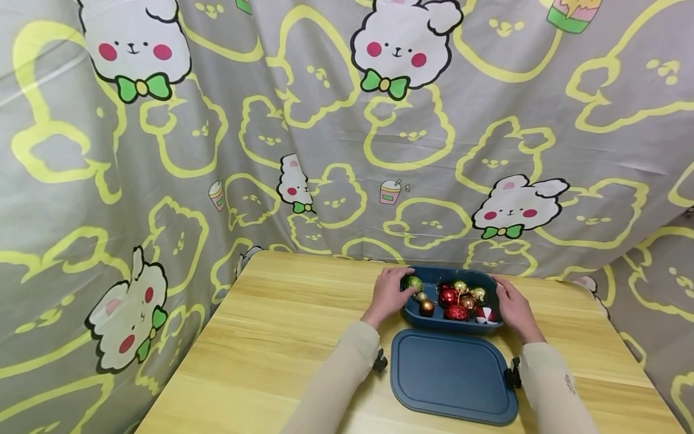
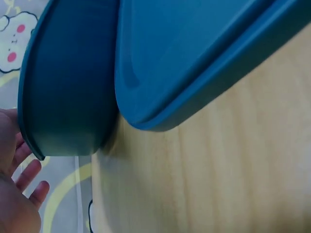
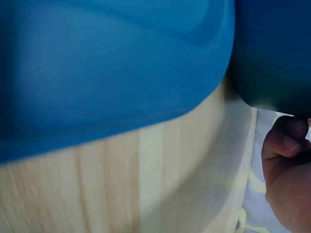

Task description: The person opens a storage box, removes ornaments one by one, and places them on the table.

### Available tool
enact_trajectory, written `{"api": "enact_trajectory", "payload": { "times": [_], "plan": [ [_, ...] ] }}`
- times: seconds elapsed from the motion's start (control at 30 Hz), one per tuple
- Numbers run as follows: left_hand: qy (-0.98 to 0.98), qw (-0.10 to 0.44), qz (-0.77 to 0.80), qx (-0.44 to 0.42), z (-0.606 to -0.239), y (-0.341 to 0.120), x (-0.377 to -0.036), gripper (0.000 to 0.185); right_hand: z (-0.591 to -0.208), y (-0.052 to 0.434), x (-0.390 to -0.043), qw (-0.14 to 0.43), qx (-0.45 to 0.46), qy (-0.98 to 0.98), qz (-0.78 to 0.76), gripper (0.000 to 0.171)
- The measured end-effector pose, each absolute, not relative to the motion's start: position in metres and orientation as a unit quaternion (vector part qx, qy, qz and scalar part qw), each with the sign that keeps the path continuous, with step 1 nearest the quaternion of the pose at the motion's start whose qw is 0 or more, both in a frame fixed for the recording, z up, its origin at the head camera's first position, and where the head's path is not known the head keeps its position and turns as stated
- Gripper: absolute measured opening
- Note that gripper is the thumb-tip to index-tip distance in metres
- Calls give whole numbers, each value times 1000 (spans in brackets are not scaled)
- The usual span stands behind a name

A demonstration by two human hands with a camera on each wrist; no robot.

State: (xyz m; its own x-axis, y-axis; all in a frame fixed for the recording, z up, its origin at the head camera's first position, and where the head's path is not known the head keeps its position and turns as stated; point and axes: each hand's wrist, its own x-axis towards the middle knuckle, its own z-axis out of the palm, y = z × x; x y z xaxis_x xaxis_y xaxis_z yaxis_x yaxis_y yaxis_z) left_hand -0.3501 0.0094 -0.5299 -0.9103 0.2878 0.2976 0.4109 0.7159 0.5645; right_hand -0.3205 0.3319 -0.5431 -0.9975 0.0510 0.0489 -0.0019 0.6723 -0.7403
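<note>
Bare tabletop (image 1: 282, 337) lies open on the left. The blue lid (image 1: 452, 377) blocks the near side of the bauble-filled box (image 1: 434, 322); curtain (image 1: 336, 181) closes in behind.

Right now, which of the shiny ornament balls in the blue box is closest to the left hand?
The glittery green ball at the box's left end, touching the left hand; the red and gold balls lie further right.
</note>
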Motion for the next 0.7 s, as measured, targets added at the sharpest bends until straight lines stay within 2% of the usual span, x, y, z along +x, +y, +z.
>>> {"api": "enact_trajectory", "payload": {
  "times": [0.2,0.53,0.7],
  "plan": [
    [-936,81,-295,-176,-531,10,-354,49,-544,331,-321,45,-1,-913,406,55],
    [-962,20,-213,-168,-531,18,-356,58,-547,330,-320,50,-4,-910,411,53],
    [-967,19,-191,-169,-531,21,-357,49,-547,331,-321,48,-5,-909,414,54]
  ]
}}
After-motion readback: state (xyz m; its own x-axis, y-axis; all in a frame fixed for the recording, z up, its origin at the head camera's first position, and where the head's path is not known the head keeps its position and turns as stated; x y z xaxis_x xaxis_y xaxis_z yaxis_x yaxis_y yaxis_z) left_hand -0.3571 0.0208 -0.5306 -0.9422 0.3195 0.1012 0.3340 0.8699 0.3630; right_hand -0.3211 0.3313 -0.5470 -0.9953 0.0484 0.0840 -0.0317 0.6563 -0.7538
